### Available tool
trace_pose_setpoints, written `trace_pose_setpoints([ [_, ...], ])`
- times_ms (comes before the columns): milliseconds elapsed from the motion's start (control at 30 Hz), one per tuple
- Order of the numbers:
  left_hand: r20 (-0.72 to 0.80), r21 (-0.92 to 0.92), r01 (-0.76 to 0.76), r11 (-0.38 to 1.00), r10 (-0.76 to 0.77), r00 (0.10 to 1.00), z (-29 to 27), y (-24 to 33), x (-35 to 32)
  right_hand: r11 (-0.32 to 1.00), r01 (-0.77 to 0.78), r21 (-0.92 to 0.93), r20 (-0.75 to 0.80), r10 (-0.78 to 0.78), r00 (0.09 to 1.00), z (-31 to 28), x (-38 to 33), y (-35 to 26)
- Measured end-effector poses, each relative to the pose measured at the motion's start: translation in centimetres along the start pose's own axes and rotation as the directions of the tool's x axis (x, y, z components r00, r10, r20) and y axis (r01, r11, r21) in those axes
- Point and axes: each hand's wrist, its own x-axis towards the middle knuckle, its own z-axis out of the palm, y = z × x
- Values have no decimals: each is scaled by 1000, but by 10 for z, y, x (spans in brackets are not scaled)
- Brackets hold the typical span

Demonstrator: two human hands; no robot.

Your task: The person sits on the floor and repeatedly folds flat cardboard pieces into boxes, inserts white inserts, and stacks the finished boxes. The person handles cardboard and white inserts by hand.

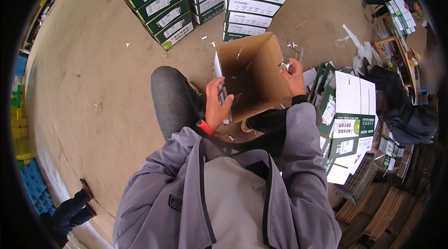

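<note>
The tan concrete floor (93, 100) carries stacks of green-and-white printed cartons (163, 11) toward its far edge, with small white T-shaped plastic clips (204, 38) scattered just in front of and near them. Along its left edge stand yellow plastic crates (18, 130) and blue plastic crates (35, 186). Crumpled white plastic film (361, 49) lies toward its right edge, and flattened brown cardboard (382, 211) is stacked at the near right corner.

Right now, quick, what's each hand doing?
Left hand: open, fingers and thumb spread against the left edge of the cardboard box.
Right hand: closed, pinching a small white piece at the box's right edge.
</note>
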Motion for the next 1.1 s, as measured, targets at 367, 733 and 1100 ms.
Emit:
trace_pose_setpoints([
  [367,232,541,-421,728,352,907,-14,4,16,931,321,-176,-188,-352,917,9,-14,-45],
  [733,407,716,-489,498,272,872,-9,-7,199,816,264,-514,16,-298,954,23,-165,-136],
  [1100,430,874,-358,330,-177,885,-50,-2,131,897,307,-320,40,-311,950,-30,-74,-74],
])
